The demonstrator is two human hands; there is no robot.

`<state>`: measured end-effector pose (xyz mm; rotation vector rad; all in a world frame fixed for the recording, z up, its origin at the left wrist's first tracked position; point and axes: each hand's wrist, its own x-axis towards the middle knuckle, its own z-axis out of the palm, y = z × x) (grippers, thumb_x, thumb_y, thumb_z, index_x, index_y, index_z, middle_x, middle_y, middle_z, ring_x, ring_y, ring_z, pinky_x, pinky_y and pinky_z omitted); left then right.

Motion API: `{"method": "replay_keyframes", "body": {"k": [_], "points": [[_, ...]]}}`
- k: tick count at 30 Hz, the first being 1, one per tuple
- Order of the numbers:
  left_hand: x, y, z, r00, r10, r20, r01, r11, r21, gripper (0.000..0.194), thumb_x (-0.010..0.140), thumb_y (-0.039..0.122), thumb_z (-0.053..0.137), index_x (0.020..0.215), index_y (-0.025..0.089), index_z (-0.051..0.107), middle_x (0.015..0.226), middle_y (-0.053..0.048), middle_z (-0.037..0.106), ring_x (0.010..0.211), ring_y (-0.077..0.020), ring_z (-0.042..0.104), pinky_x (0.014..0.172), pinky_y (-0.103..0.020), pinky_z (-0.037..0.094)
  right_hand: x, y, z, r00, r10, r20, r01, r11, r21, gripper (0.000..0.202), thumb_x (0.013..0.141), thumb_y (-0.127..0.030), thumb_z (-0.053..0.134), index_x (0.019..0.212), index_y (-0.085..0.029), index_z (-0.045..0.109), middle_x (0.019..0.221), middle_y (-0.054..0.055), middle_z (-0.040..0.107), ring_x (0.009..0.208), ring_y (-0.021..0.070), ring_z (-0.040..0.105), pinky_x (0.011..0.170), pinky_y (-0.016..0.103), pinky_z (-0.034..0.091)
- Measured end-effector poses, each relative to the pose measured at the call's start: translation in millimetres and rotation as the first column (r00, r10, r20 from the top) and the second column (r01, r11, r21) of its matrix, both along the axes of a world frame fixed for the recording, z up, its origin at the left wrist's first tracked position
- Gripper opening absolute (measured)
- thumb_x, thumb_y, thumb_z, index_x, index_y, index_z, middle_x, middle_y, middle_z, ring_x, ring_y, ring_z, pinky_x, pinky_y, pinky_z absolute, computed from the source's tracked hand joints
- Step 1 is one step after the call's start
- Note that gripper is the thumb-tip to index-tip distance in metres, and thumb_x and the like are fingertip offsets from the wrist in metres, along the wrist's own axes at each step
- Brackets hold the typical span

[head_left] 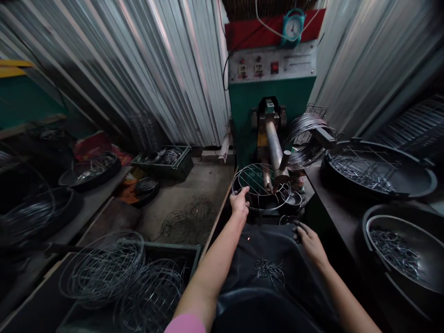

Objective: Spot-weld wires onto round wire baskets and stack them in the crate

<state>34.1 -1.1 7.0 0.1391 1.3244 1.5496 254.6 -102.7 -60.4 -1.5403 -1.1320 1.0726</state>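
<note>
My left hand [240,202] is closed on the near left rim of a round wire rack [255,206], which has thin bars across it. The rack lies level around the lower electrode of a spot welder [275,143], below the thick metal arm. My right hand [311,240] is off the rack, over the dark apron on my lap, with its darkened fingertips drawn together. What they hold, if anything, is too small to make out. A pile of short bent wire pieces [269,270] lies on the apron [243,259] between my forearms, and a tiny spark glows above it.
On the right bench, black pans [432,182] hold loose wire pieces. A wire coil [307,138] hangs beside the welder. Finished-looking round racks [107,268] are heaped in a crate at left. More racks [197,208] lie on the floor, near a green crate [183,169].
</note>
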Motion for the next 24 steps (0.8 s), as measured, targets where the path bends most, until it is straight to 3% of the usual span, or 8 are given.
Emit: {"method": "replay_keyframes", "body": {"k": [3, 7, 12, 15, 18, 21, 24], "points": [[3.3, -3.2, 0.6, 1.0, 0.005, 0.009, -0.006, 1.0, 0.002, 0.048, 0.048, 0.025, 0.081, 0.08, 0.017, 0.047, 0.059, 0.007, 0.044, 0.041, -0.0025, 0.036, 0.034, -0.014, 0.018, 12.2, -22.1, -27.5, 0.985, 0.068, 0.156, -0.055, 0.995, -0.085, 0.047, 0.068, -0.048, 0.049, 0.098, -0.015, 0.062, 0.062, 0.003, 0.061, 0.057, 0.0197, 0.056, 0.057, 0.033, 0.046], [0.8, -11.1, 1.8, 1.0, -0.016, -0.003, 0.016, 1.0, -0.008, 0.048, 0.048, 0.031, 0.081, 0.08, 0.017, 0.049, 0.06, 0.007, 0.042, 0.042, -0.0026, 0.034, 0.035, -0.015, 0.023, 11.6, -43.2, -44.0, 0.949, 0.05, 0.311, -0.046, 0.999, -0.019, 0.043, 0.071, -0.048, 0.043, 0.1, -0.018, 0.055, 0.079, 0.008, 0.065, 0.074, 0.0238, 0.062, 0.068, 0.036, 0.049], [-36.0, -9.3, 6.9, 0.981, -0.192, 0.038, 0.195, 0.973, -0.127, 0.039, 0.063, 0.05, 0.067, 0.08, 0.018, 0.054, 0.07, 0.003, 0.046, 0.049, -0.007, 0.045, 0.046, -0.025, 0.043, 10.4, -45.9, -51.8, 0.909, 0.056, 0.414, -0.063, 0.998, 0.003, 0.034, 0.076, -0.047, 0.039, 0.096, -0.021, 0.049, 0.081, 0.01, 0.065, 0.075, 0.0254, 0.064, 0.068, 0.037, 0.049], [-57.7, 5.2, 12.6, 0.951, -0.309, 0.024, 0.307, 0.931, -0.197, 0.031, 0.066, 0.043, 0.066, 0.078, 0.017, 0.054, 0.069, 0.002, 0.048, 0.052, -0.0086, 0.048, 0.052, -0.029, 0.046, 11.1, -40.8, -54.8, 0.905, 0.096, 0.413, -0.106, 0.994, 0.001, 0.029, 0.074, -0.044, 0.041, 0.09, -0.023, 0.051, 0.079, 0.009, 0.066, 0.075, 0.0262, 0.064, 0.068, 0.037, 0.049], [-61.9, 18.0, 13.8, 0.918, -0.397, 0.011, 0.391, 0.896, -0.209, 0.025, 0.062, 0.031, 0.07, 0.071, 0.016, 0.052, 0.061, 0.004, 0.047, 0.047, -0.0069, 0.045, 0.048, -0.025, 0.042, 10.5, -36.2, -53.4, 0.919, 0.044, 0.391, -0.035, 0.999, -0.03, 0.029, 0.071, -0.041, 0.044, 0.091, -0.022, 0.052, 0.081, 0.008, 0.066, 0.077, 0.0254, 0.063, 0.07, 0.036, 0.048], [-55.7, 20.4, 9.1, 0.912, -0.409, 0.023, 0.407, 0.898, -0.17, 0.029, 0.056, 0.024, 0.073, 0.064, 0.017, 0.047, 0.053, 0.007, 0.042, 0.039, -0.0042, 0.037, 0.04, -0.019, 0.028, 9.7, -33.0, -49.6, 0.922, -0.003, 0.388, 0.041, 0.995, -0.091, 0.027, 0.067, -0.04, 0.045, 0.087, -0.022, 0.051, 0.073, 0.007, 0.063, 0.071, 0.024, 0.061, 0.066, 0.034, 0.047], [-50.9, 15.2, 5.3, 0.914, -0.404, 0.047, 0.406, 0.905, -0.126, 0.035, 0.051, 0.025, 0.076, 0.062, 0.017, 0.043, 0.047, 0.01, 0.036, 0.035, -0.0024, 0.03, 0.038, -0.018, 0.018, 10.5, -30.9, -46.7, 0.93, 0.032, 0.367, 0.013, 0.993, -0.119, 0.022, 0.064, -0.041, 0.048, 0.075, -0.022, 0.05, 0.064, 0.004, 0.059, 0.063, 0.0214, 0.058, 0.059, 0.031, 0.044]]}}
